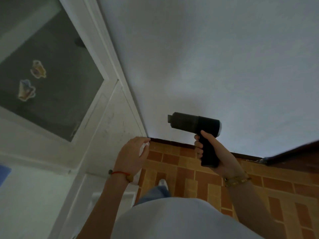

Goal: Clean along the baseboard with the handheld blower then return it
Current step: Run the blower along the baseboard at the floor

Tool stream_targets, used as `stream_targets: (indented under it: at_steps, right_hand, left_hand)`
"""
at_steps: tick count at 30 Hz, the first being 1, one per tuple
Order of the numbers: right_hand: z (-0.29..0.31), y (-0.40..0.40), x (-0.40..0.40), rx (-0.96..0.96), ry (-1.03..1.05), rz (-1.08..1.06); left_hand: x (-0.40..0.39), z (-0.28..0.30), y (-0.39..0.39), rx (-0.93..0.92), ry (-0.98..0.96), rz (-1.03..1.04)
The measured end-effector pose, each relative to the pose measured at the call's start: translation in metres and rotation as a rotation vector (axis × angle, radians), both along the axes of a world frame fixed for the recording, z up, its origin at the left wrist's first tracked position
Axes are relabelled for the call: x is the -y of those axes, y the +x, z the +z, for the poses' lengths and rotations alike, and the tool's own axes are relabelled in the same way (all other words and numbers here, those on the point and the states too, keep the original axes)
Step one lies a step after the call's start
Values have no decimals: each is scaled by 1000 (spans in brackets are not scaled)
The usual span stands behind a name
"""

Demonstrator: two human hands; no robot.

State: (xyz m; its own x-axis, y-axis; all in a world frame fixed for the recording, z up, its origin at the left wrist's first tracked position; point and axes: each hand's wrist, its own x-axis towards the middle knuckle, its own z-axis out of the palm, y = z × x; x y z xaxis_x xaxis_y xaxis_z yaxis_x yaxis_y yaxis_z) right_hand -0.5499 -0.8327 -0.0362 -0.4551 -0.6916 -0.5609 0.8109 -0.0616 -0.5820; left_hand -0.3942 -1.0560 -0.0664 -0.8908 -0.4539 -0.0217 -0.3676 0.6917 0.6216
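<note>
The right hand (209,152) is holding the black blower (195,124) by its handle, with the fingers curling round it; the blower is sitting up in the air in front of the white wall (207,57), above the dark baseboard (172,143), and it is not touching the baseboard; its fat barrel is lying flat and its nose is pointing away from the right hand, toward the white door (96,135); the back end of the barrel is showing a pale cap. The left hand (133,153) is hanging in the air just beside the end of the baseboard, where it is meeting the door frame; its fingers are loosely bending and it is holding nothing, so it is wide and free. A red string bracelet (120,173) is sitting on the left wrist and a gold bracelet (237,180) on the right wrist. Below the baseboard the orange tiled floor (189,178) is showing, with a white shoe (162,182) standing on it. Two small stickers (32,80) are sticking on the glass of the door, well apart from the baseboard.
</note>
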Motion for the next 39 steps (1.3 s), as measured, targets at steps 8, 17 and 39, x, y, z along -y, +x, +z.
stream_targets:
  at_steps: [8,17,39]
  right_hand:
    - [5,-32,40,15,-12,-30]
    - [5,-57,41,57,-41,-2]
    - [-162,-109,90,-171,541,23]
  left_hand:
    - [44,-3,-50,11,-18,-43]
    - [41,-12,-74,4,-17,-44]
    - [63,-186,-103,125,-97,62]
